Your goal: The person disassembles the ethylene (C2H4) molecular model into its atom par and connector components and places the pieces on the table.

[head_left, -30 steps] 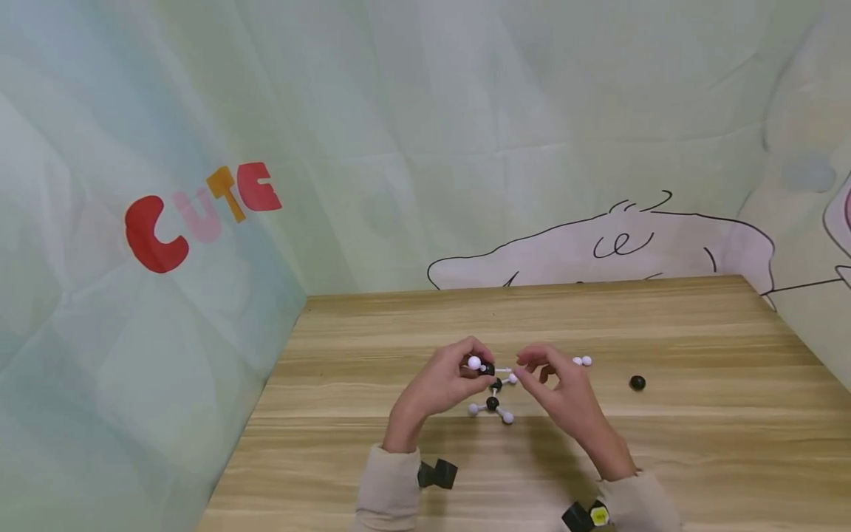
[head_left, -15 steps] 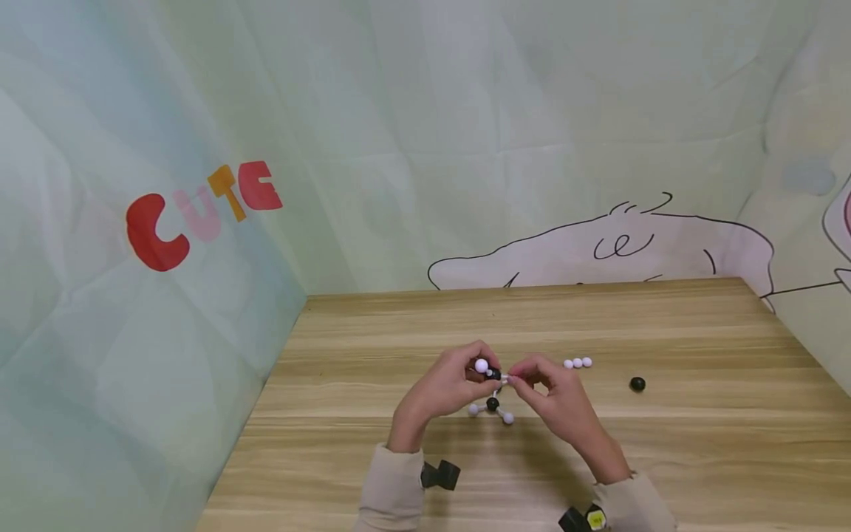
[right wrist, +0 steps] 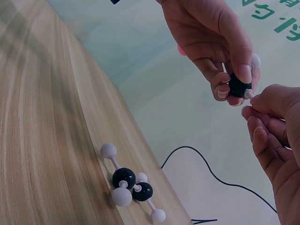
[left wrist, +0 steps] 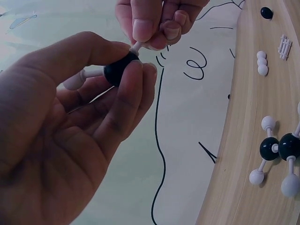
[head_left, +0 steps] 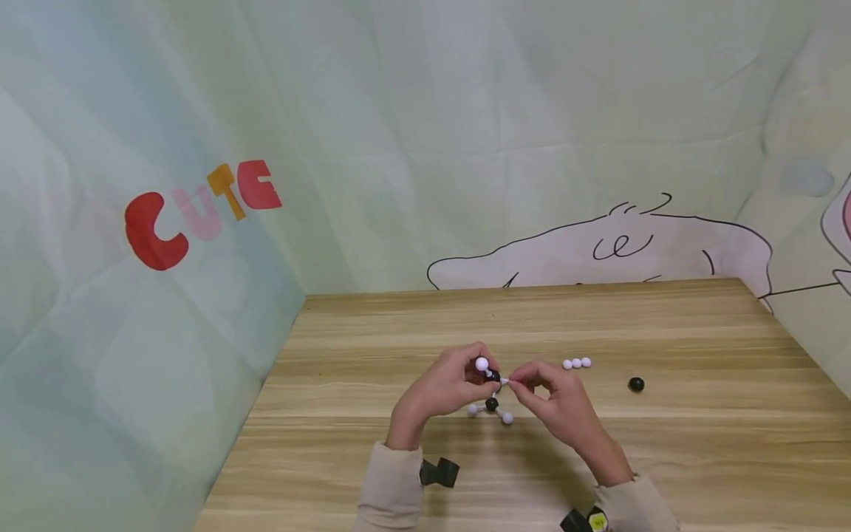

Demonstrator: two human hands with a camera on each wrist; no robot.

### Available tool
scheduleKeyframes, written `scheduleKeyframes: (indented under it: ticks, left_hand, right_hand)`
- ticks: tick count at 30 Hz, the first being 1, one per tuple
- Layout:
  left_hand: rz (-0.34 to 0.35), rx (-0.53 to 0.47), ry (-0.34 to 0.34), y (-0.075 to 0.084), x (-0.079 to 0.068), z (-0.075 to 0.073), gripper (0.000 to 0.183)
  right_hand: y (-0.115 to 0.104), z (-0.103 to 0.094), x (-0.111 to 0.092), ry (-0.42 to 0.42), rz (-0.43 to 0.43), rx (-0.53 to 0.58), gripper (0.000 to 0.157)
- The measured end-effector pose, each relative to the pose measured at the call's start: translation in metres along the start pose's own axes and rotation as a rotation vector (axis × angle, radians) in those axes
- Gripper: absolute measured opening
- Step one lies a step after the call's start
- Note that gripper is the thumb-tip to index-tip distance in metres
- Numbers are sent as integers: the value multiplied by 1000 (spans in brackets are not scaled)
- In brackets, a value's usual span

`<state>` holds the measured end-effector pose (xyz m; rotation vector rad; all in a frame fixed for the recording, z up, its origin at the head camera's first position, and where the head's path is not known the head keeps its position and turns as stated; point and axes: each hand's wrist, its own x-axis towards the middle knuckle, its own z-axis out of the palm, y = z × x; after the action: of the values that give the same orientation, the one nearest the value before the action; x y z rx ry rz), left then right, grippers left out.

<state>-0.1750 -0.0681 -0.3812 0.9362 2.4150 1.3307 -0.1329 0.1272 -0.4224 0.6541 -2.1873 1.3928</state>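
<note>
In my left hand (head_left: 442,380), thumb and fingers grip a black ball (left wrist: 115,72) of a ball-and-stick molecular model. A white ball (left wrist: 75,80) sits on a short peg at one side of it. From the black ball's other side juts a white connector stick (left wrist: 136,47), and my right hand (head_left: 558,399) pinches its far end between thumb and fingertips. Below the hands, a joined model piece (right wrist: 124,178) lies on the table, with two black balls linked together and several white balls on pegs.
Three white balls (head_left: 576,363) stand in a row right of my right hand. Farther right lies a loose black ball (head_left: 636,384). Several white sticks (left wrist: 284,47) lie together beyond the white balls. A printed cloth (head_left: 532,148) hangs behind the wooden table (head_left: 372,318).
My right hand has moved left and slightly down, bringing its fingertips close to the black ball in my left hand. All three white balls in the row now show. The model on the table stays put.
</note>
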Motion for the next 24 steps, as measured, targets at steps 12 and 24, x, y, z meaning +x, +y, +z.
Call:
scheduleKeyframes:
  ticks: [12,24]
  left_hand:
    - [-57,15,142,-11,-17,-37,15]
    - [-79,16,150,-11,-21,-37,18]
  right_hand:
    - [44,-38,-19,131,165,-133,13]
    - [80,-53,-40,92,363,-414,10]
